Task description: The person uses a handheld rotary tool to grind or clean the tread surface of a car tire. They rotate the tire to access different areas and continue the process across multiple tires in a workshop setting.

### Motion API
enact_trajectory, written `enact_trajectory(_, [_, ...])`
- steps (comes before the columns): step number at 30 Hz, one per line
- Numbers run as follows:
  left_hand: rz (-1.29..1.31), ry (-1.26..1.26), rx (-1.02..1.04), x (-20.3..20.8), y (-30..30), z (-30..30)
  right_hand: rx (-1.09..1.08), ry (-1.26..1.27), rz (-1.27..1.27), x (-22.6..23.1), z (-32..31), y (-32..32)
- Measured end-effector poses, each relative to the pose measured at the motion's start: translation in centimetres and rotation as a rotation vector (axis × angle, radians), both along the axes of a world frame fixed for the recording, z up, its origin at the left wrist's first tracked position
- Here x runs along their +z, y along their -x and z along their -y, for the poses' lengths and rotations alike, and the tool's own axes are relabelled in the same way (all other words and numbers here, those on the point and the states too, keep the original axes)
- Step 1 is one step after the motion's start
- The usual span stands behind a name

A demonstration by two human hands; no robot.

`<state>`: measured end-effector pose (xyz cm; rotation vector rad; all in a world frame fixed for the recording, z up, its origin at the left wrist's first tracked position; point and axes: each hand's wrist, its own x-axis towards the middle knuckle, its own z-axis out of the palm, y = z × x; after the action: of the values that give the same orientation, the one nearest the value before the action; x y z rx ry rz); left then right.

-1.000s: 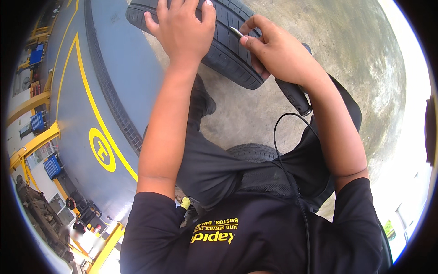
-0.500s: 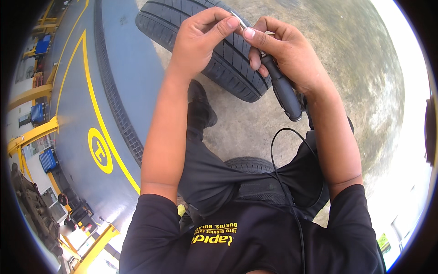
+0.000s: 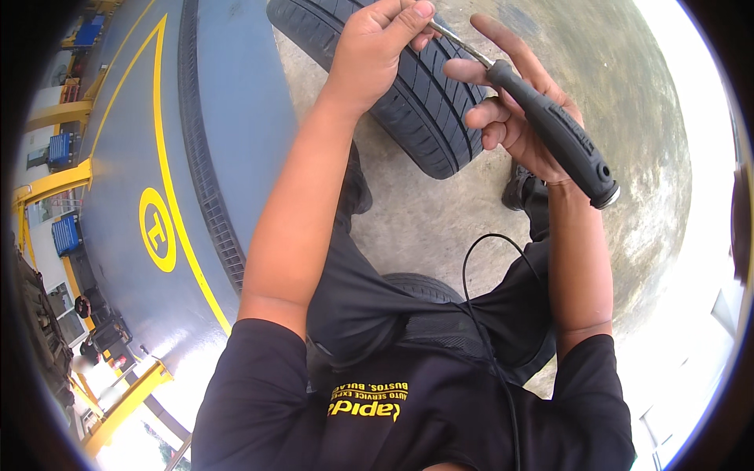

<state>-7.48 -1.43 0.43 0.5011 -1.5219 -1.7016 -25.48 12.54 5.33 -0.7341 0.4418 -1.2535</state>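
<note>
My left hand [image 3: 377, 55] is closed, thumb and fingers pinching the far end of the thin metal shaft of a screwdriver-like tool [image 3: 554, 129] with a thick black handle. The shaft's tip is hidden in those fingers. My right hand [image 3: 526, 110] is open with its fingers spread; the handle slants across in front of its palm, and the index finger lies close to where handle and shaft meet. Below the hands a black tyre [image 3: 416, 118] leans with its grooved tread facing me, partly covered by my left hand.
Another tyre [image 3: 424, 287] shows between my legs. A black cable [image 3: 465, 267] loops over my lap. To the left are a blue-grey floor with yellow lines [image 3: 161, 141], a drain grate [image 3: 206, 180] and yellow lift arms [image 3: 59, 184]. Bare concrete [image 3: 620, 141] lies to the right.
My right hand has loosened from its pinch on the shaft and spread its fingers. The tool's handle has swung up and right. My left hand has shifted slightly up and right.
</note>
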Motion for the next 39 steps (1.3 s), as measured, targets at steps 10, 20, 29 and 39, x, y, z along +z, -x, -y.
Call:
enact_trajectory(10, [0.319,0.245,0.024,0.8,-0.1,-1.3,-0.571,0.103,-0.747,-1.3,0.8,-1.6])
enact_trajectory(20, [0.608,0.847,0.539,1.5,-2.6,1.7,-0.497,0.25,-1.222,-3.3,0.1,-3.9])
enact_trajectory(29, [0.846,1.005,0.636,-1.2,-1.5,0.9,-0.646,0.219,-1.177,-5.2,0.6,-4.4])
enact_trajectory(39, [0.823,1.011,0.661,-1.2,-1.1,0.8,-0.653,0.312,-1.35,-4.3,0.3,-5.0])
